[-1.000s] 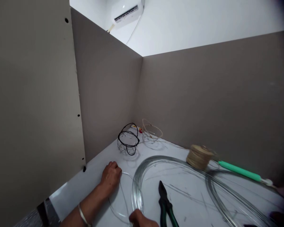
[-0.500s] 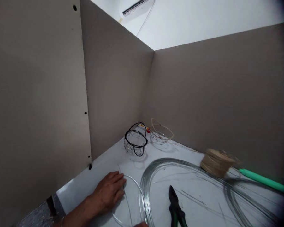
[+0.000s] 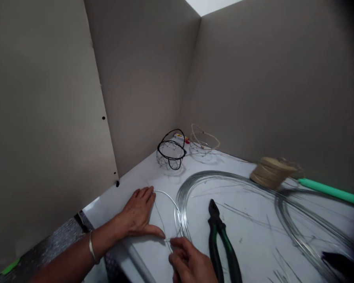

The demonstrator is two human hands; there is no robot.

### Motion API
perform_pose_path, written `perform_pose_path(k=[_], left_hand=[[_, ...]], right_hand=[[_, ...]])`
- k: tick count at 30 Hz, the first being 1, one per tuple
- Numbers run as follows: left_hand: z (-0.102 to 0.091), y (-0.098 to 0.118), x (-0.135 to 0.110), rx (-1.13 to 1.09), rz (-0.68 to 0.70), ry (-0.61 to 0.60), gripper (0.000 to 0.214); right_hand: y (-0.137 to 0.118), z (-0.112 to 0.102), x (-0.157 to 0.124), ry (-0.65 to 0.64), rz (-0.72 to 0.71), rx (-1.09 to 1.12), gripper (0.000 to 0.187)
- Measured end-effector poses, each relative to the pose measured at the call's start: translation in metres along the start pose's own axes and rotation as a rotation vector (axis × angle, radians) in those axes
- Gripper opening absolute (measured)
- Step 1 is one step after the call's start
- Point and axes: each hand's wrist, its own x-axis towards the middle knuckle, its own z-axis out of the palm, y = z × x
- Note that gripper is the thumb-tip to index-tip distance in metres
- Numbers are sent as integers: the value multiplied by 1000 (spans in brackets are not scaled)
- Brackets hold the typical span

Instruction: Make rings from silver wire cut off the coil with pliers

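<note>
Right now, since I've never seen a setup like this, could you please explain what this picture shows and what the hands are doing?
This view comes from one camera worn on a person's head, looking down at their own bare hands. The left hand, wearing a metal bangle, lies on a white work surface, touching a loop of thin wire. The right hand seems to pinch that wire. Nearby lie a coil of galvanized wire and green-handled pliers. Further off are a spool of twine, a green tube, a black-and-silver wire basket and a pale wire ring.
</note>
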Motion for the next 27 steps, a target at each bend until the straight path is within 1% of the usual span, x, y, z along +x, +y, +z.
perform_pose_path(k=[3,6,9,12,14,16,19,20,21,23,25,27], left_hand=[[-3,1,-2,-13,52,-15,104],[0,1,-2,-45,111,-33,104],[6,-1,-1,-74,133,-91,102],[7,-3,1,-76,116,-104,98],[6,-3,1,-74,106,-106,96],[4,-3,2,-75,107,-123,94],[1,-3,2,-78,120,-159,90],[1,-3,2,-80,122,-170,90],[1,-3,2,-84,123,-179,90],[0,-3,2,-93,125,-187,89],[1,-4,1,-101,130,-180,89],[1,-4,0,-103,139,-171,89]], right_hand=[[4,5,0,31,29,87,20],[9,7,2,49,13,86,19],[10,6,1,38,-31,27,17],[5,1,-5,-4,-144,-120,17],[0,-6,-10,-57,-231,-199,18],[-4,-14,-15,-139,-291,-206,23],[-7,-28,-19,-321,-332,-176,45],[-7,-31,-20,-383,-347,-188,51],[-8,-34,-19,-426,-373,-212,52],[-7,-35,-17,-446,-469,-298,42],[-5,-31,-13,-400,-611,-449,28],[-1,-27,-10,-335,-739,-660,24]])
